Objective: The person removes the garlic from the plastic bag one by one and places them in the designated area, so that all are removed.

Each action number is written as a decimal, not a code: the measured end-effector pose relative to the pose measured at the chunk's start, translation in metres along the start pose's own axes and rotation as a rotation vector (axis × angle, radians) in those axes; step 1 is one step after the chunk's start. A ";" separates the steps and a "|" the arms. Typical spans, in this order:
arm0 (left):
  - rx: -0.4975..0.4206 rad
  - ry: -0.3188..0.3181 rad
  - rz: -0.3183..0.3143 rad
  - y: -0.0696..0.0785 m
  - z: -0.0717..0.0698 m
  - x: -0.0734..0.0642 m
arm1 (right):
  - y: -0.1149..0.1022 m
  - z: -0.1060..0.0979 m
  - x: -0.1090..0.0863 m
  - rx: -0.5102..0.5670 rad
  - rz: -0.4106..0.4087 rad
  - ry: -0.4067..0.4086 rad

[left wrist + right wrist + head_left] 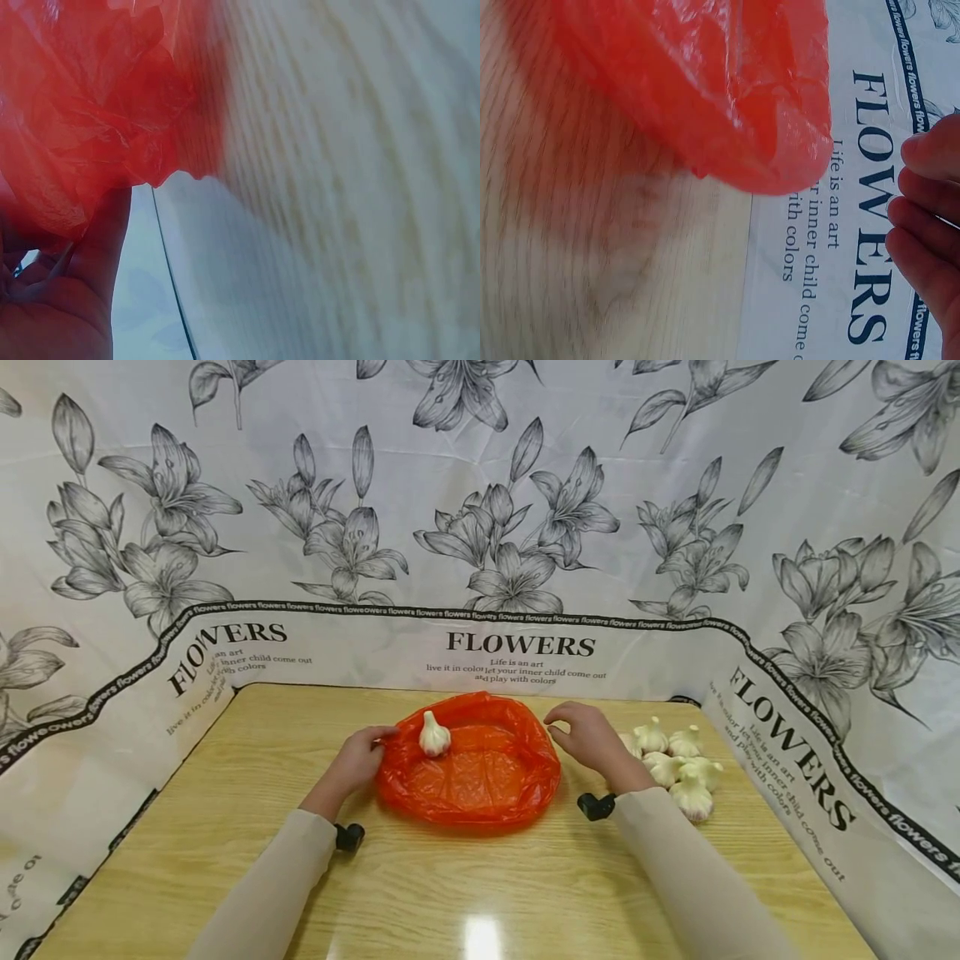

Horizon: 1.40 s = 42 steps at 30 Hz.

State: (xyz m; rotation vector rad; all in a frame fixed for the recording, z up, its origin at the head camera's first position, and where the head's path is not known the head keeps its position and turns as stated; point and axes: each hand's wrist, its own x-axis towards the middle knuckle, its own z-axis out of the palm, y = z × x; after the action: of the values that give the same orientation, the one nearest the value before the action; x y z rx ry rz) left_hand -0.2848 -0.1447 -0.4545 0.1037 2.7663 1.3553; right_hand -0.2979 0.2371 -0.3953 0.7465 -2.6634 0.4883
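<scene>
A red plastic bag [468, 768] lies spread on the table with its mouth facing up and its rim rolled into a ring. One garlic bulb [434, 735] sits inside, toward the bag's far left side. At the left rim my left hand [358, 762] pinches the thin plastic between thumb and fingers; the left wrist view shows the bag's film [97, 112] running down into that grip. My right hand [590, 739] is just off the bag's right rim, fingers loosely bent. In the right wrist view its fingers [930, 225] hold nothing and stand apart from the bag.
Several garlic bulbs [691, 793] are heaped at the right of the wooden table [450, 893], beside and beyond my right forearm. White flower-printed cloth [525, 660] stands along the table's back and both sides.
</scene>
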 end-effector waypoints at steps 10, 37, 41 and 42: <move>-0.007 0.003 -0.016 0.000 0.000 -0.003 | -0.016 0.013 0.017 0.050 0.032 -0.017; 0.004 0.008 0.021 0.001 -0.001 -0.001 | -0.053 0.066 0.055 0.213 0.156 -0.073; 0.008 0.011 0.034 -0.002 -0.001 0.002 | -0.062 0.070 0.059 0.235 0.175 -0.086; 0.009 0.011 0.034 -0.001 -0.001 0.002 | -0.064 0.071 0.060 0.244 0.179 -0.090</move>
State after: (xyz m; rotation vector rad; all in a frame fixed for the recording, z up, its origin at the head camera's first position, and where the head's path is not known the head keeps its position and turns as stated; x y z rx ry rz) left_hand -0.2872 -0.1459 -0.4553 0.1450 2.7924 1.3559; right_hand -0.3270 0.1307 -0.4194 0.6095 -2.8012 0.8578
